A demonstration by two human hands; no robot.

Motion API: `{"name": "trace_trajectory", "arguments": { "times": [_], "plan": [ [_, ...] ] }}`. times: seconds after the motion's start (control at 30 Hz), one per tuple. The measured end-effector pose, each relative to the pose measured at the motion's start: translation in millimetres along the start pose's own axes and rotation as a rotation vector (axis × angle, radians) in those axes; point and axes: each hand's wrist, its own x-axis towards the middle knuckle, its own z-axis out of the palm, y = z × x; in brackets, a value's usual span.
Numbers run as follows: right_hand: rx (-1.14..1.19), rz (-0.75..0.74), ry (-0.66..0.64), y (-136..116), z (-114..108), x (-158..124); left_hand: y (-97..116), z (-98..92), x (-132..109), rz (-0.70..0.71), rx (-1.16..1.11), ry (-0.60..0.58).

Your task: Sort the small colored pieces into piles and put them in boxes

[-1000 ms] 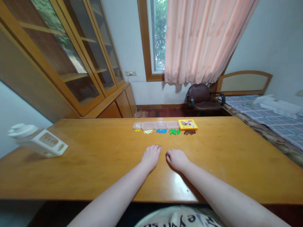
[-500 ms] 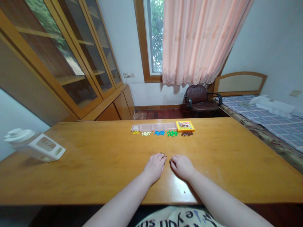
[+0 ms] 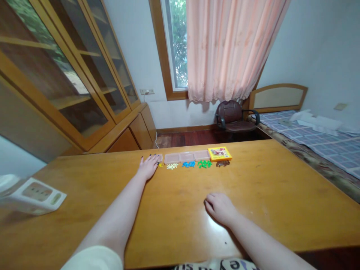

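My left hand (image 3: 148, 167) is stretched out to the far left, its fingers spread over the leftmost clear plastic box (image 3: 160, 158). Just beside its thumb lies a small pile of yellow pieces (image 3: 160, 165). To the right of it, small piles follow in a row: cream pieces (image 3: 172, 166), blue pieces (image 3: 188, 164), green pieces (image 3: 204, 164) and brown pieces (image 3: 223, 164). Behind them stand several clear boxes (image 3: 187, 157) and a yellow box (image 3: 220, 153) with a printed picture. Nearer to me, my right hand (image 3: 220, 207) rests on the table with curled fingers, nothing visible in it.
The wooden table (image 3: 174, 210) spans the view. A white jug-like container (image 3: 33, 195) stands at its left. Beyond are a glass-fronted cabinet (image 3: 123, 129), a brown armchair (image 3: 232, 116) and a bed (image 3: 312, 137) on the right. A tiny dark speck (image 3: 225, 243) lies near the front edge.
My left hand has gone from the table's middle forward and left to the leftmost box, its fingers spreading. The right hand stays in place on the table. The view has shifted slightly.
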Motion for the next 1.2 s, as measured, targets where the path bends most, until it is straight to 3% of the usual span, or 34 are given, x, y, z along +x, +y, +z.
{"name": "trace_trajectory", "arguments": {
  "times": [0.13, 0.23, 0.33, 0.47, 0.53, 0.6, 0.67, 0.73, 0.8, 0.87, 1.0, 1.2],
  "plan": [
    [0.0, 0.02, -0.01, 0, 0, 2, -23, 3.1, -24, -0.132, 0.058, 0.0],
    [0.014, 0.039, -0.019, -1, 0, 3, -18, 3.4, -66, -0.239, 0.08, -0.033],
    [0.044, 0.049, -0.025, -3, -2, 1, 10, 5.3, -117, -0.322, 0.121, -0.02],
    [0.125, 0.136, -0.087, -1, -16, 9, 72, 7.4, -160, -0.122, 0.053, -0.038],
    [0.226, 0.169, -0.235, 5, -28, 22, 106, 6.0, -158, 0.027, -0.051, -0.064],
    [0.343, 0.194, -0.339, 15, -38, 41, 137, 3.7, -141, 0.129, -0.158, -0.095],
    [0.343, 0.245, -0.194, 27, -39, 60, 162, 2.2, -114, 0.258, -0.264, -0.13],
    [0.413, 0.262, 0.085, 38, -32, 72, 178, 3.3, -88, 0.344, -0.343, -0.124],
    [0.45, 0.244, 0.276, 46, -19, 77, 185, 7.2, -68, 0.401, -0.413, -0.104],
    [0.478, 0.169, 0.294, 51, -8, 78, 185, 12.9, -59, 0.372, -0.482, -0.041],
    [0.446, -0.015, 0.21, 53, 0, 76, 181, 21.2, -61, 0.3, -0.514, -0.007],
    [0.37, -0.041, 0.117, 51, -4, 81, 180, 22.1, -61, 0.247, -0.661, -0.003]
  ]
}}
